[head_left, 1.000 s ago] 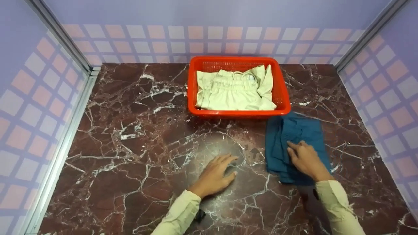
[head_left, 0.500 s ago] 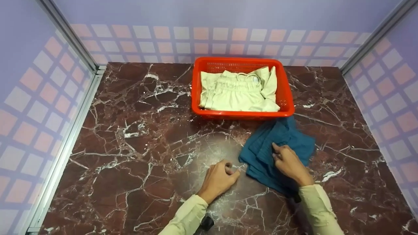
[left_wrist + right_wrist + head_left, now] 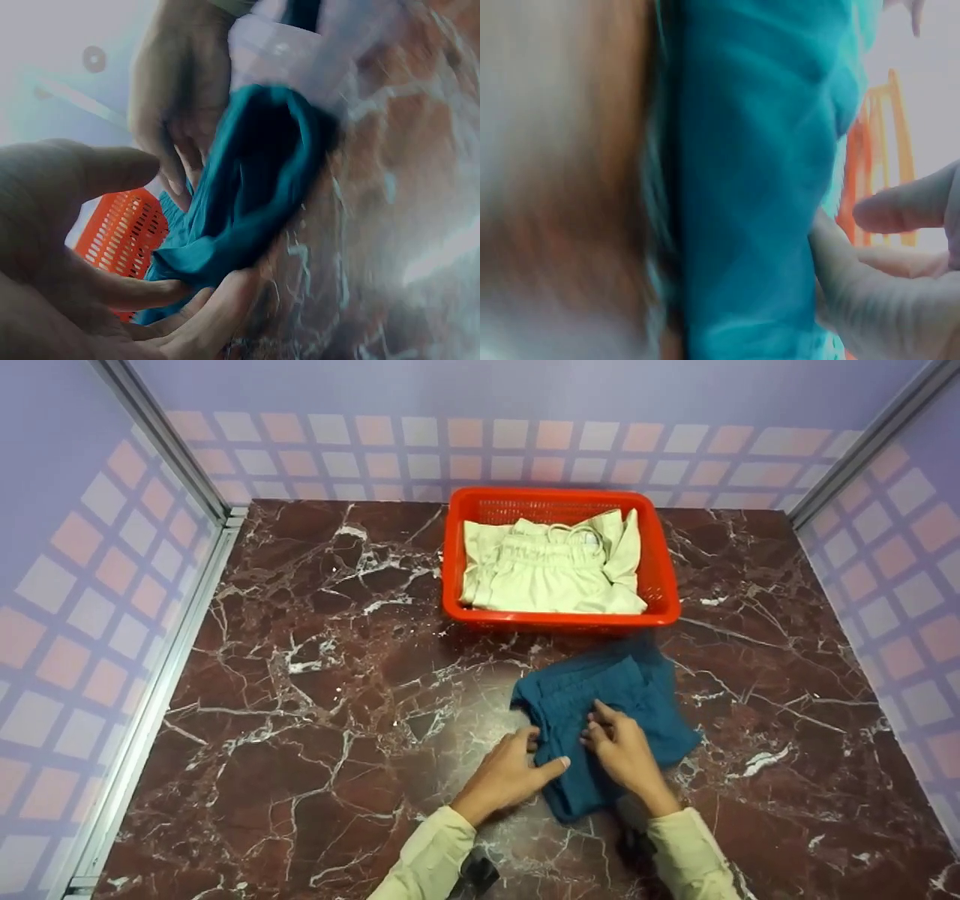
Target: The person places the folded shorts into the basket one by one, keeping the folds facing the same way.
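Observation:
A folded blue garment [image 3: 600,682] lies slightly askew on the marbled table, just in front of the basket. My left hand [image 3: 506,769] touches its left edge, the thumb held apart from the fingers; in the left wrist view the fingers [image 3: 217,307] meet a looped fold of the blue cloth [image 3: 225,225]. On top of the garment rests my right hand [image 3: 622,746], its fingers lightly bent. The right wrist view shows one of its fingers [image 3: 836,262] against the cloth [image 3: 757,180], with the thumb off it. That view is blurred.
A red plastic basket [image 3: 562,619] stands at the back of the table [image 3: 315,735]. Inside it lies a cream garment [image 3: 547,581] with a gathered waistband and drawstring. Lilac walls with pink and white squares [image 3: 465,433] enclose the left, back and right sides.
My right hand has brought the blue garment leftward and turned it a little. The left hand, earlier apart from the cloth, now touches its left edge. The basket stays in place.

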The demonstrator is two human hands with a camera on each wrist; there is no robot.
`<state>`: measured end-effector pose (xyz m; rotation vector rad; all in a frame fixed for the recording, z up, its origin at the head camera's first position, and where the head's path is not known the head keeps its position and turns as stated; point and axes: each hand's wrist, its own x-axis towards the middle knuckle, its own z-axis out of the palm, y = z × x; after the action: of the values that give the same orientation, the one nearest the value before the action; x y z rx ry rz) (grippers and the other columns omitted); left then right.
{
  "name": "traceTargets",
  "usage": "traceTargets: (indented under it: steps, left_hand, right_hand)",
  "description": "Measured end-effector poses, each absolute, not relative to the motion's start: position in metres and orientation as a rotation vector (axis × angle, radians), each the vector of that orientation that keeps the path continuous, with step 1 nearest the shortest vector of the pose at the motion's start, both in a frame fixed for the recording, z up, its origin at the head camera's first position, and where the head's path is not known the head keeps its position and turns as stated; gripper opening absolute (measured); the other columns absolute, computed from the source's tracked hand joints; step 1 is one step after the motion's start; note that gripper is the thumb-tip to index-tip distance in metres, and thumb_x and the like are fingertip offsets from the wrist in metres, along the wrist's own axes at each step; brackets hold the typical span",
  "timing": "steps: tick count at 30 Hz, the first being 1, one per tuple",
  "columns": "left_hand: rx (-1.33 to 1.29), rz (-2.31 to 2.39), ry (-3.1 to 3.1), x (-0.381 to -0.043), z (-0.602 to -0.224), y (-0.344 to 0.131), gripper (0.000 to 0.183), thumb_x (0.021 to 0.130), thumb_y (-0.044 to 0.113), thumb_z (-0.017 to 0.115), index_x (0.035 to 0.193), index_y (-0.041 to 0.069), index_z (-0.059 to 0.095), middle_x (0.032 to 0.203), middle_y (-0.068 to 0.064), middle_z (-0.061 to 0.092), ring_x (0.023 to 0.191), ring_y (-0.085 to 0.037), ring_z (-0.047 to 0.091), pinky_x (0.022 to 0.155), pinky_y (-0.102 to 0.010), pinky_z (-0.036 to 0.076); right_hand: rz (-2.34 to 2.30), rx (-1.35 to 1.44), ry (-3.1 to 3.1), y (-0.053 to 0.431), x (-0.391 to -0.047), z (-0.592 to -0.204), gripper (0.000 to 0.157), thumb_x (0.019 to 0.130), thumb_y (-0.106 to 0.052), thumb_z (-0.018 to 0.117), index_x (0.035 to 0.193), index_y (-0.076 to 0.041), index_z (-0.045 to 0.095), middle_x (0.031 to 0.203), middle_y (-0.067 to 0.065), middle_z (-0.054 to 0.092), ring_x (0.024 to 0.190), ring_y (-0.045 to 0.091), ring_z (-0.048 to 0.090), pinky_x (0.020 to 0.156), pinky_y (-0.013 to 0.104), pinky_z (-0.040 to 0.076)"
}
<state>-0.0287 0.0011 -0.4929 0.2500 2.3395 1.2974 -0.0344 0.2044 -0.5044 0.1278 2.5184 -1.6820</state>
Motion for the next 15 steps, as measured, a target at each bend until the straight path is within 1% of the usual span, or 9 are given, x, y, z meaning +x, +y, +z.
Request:
traceTargets:
  steps: [2, 4, 6, 9, 12, 13, 14, 15]
  left_hand:
    - [0.212, 1.39, 2.316, -0.031, -0.494, 0.0, 0.067, 0.091, 0.047, 0.069, 0.142, 0.009, 0.046, 0.136, -0.021, 0.058, 0.12, -0.036, 0.06, 0.097, -0.052, 0.05]
    - [0.173, 1.486, 2.296, -0.033, -0.496, -0.001, 0.065, 0.091, 0.044, 0.07, 0.141, 0.014, 0.043, 0.137, -0.024, 0.056, 0.123, -0.038, 0.057, 0.098, -0.055, 0.048]
    - [0.151, 1.58, 2.297, -0.035, -0.499, -0.001, 0.064, 0.091, 0.039, 0.071, 0.142, 0.016, 0.04, 0.139, -0.026, 0.053, 0.125, -0.039, 0.054, 0.099, -0.056, 0.046]
    - [0.178, 1.735, 2.296, -0.038, -0.503, 0.0, 0.067, 0.089, 0.029, 0.073, 0.143, 0.014, 0.037, 0.146, -0.02, 0.046, 0.133, -0.035, 0.046, 0.106, -0.055, 0.041]
    - [0.238, 1.762, 2.375, -0.044, -0.507, 0.0, 0.068, 0.087, 0.02, 0.074, 0.145, 0.014, 0.038, 0.15, -0.012, 0.043, 0.138, -0.032, 0.042, 0.109, -0.054, 0.038]
    - [0.246, 1.741, 2.407, -0.047, -0.508, 0.0, 0.068, 0.086, 0.017, 0.074, 0.145, 0.015, 0.04, 0.149, -0.011, 0.044, 0.138, -0.031, 0.043, 0.109, -0.054, 0.039]
    - [0.248, 1.706, 2.44, -0.049, -0.508, -0.002, 0.067, 0.085, 0.014, 0.073, 0.144, 0.018, 0.042, 0.147, -0.011, 0.046, 0.136, -0.031, 0.044, 0.107, -0.054, 0.04]
    - [0.252, 1.667, 2.472, -0.051, -0.509, -0.004, 0.065, 0.084, 0.01, 0.072, 0.144, 0.02, 0.046, 0.145, -0.011, 0.048, 0.133, -0.031, 0.047, 0.105, -0.054, 0.042]
  right_hand:
    - [-1.752, 0.14, 2.471, 0.197, -0.032, -0.505, 0.048, 0.101, 0.009, 0.047, 0.147, 0.017, 0.036, 0.128, 0.033, 0.058, 0.104, 0.038, 0.067, 0.085, 0.032, 0.058]
    - [-1.822, 0.159, 2.413, 0.192, -0.029, -0.506, 0.049, 0.101, 0.01, 0.044, 0.148, 0.017, 0.034, 0.13, 0.033, 0.055, 0.108, 0.04, 0.065, 0.087, 0.033, 0.058]
    - [-1.892, 0.174, 2.344, 0.187, -0.028, -0.506, 0.05, 0.102, 0.01, 0.042, 0.15, 0.017, 0.031, 0.134, 0.035, 0.051, 0.113, 0.043, 0.063, 0.089, 0.035, 0.057]
    - [-1.979, 0.158, 2.239, 0.181, -0.026, -0.508, 0.051, 0.102, 0.01, 0.04, 0.152, 0.015, 0.027, 0.142, 0.037, 0.044, 0.121, 0.046, 0.058, 0.093, 0.037, 0.056]
    - [-2.017, 0.055, 2.139, 0.18, -0.025, -0.509, 0.052, 0.103, 0.009, 0.039, 0.152, 0.015, 0.025, 0.15, 0.037, 0.035, 0.128, 0.046, 0.053, 0.097, 0.037, 0.053]
    - [-2.009, 0.007, 2.132, 0.181, -0.025, -0.509, 0.051, 0.103, 0.008, 0.041, 0.151, 0.016, 0.027, 0.149, 0.038, 0.037, 0.127, 0.046, 0.054, 0.097, 0.037, 0.053]
    - [-2.007, -0.056, 2.145, 0.184, -0.024, -0.509, 0.049, 0.102, 0.009, 0.044, 0.149, 0.018, 0.031, 0.146, 0.038, 0.041, 0.123, 0.046, 0.057, 0.096, 0.035, 0.054]
    - [-2.003, -0.101, 2.186, 0.188, -0.024, -0.509, 0.047, 0.101, 0.009, 0.049, 0.146, 0.017, 0.037, 0.14, 0.038, 0.048, 0.116, 0.042, 0.063, 0.095, 0.032, 0.054]
